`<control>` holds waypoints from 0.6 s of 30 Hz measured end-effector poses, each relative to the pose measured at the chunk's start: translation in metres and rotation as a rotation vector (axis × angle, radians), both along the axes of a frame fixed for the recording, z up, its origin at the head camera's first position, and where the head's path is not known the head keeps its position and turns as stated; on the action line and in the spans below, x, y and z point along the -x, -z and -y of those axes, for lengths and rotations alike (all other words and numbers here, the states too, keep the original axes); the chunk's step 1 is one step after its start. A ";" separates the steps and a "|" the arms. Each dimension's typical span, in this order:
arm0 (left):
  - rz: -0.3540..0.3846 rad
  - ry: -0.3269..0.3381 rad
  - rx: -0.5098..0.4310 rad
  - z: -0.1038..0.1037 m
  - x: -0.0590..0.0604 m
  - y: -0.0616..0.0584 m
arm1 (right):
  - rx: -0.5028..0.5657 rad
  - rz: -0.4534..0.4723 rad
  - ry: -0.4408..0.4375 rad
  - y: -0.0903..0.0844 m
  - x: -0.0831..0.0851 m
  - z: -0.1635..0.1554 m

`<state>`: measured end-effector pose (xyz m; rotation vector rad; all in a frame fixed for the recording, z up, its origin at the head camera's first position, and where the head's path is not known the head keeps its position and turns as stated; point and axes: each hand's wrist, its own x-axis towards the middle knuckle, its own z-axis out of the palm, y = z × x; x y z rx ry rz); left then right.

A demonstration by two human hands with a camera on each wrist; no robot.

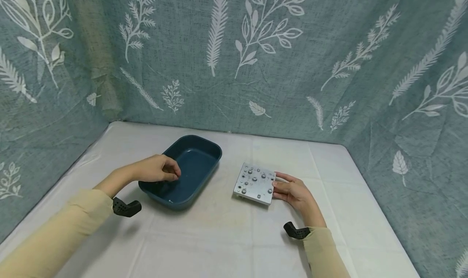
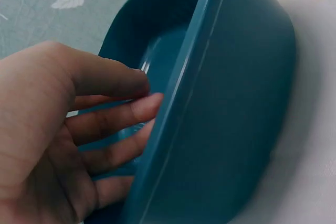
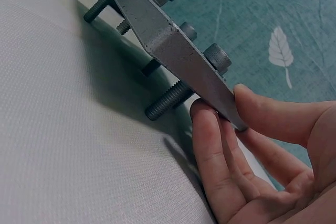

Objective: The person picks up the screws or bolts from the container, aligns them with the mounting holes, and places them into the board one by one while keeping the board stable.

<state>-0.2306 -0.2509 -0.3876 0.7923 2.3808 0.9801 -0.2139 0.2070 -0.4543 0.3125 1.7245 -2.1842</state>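
Observation:
My right hand (image 1: 297, 193) pinches the right edge of a silvery metal plate (image 1: 260, 185), with the thumb (image 3: 278, 116) on one face and fingers (image 3: 210, 156) on the other. Several socket-head bolts (image 3: 216, 57) pass through the plate, and their threaded ends (image 3: 167, 100) stick out underneath. The plate is held tilted, close over the table. My left hand (image 1: 157, 169) reaches inside a dark blue-green tub (image 1: 191, 205), its thumb tip near the fingertips (image 2: 146, 107). I cannot tell whether something small sits between them.
A white cloth covers the table (image 1: 219, 241). Teal curtains with white leaf prints (image 1: 256, 107) enclose the back and both sides. The tub stands left of the plate, with a small bright speck on its floor near the front. A black camera mount (image 1: 126, 207) juts from each wrist.

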 end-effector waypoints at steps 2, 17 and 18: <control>0.005 0.021 0.033 -0.001 0.000 0.000 | -0.002 -0.003 -0.004 0.000 0.000 0.000; 0.208 0.153 0.067 -0.019 -0.018 0.008 | 0.001 -0.009 -0.005 0.001 -0.001 0.000; 0.196 0.169 0.071 -0.021 -0.018 0.009 | 0.002 -0.010 -0.006 0.001 -0.001 0.000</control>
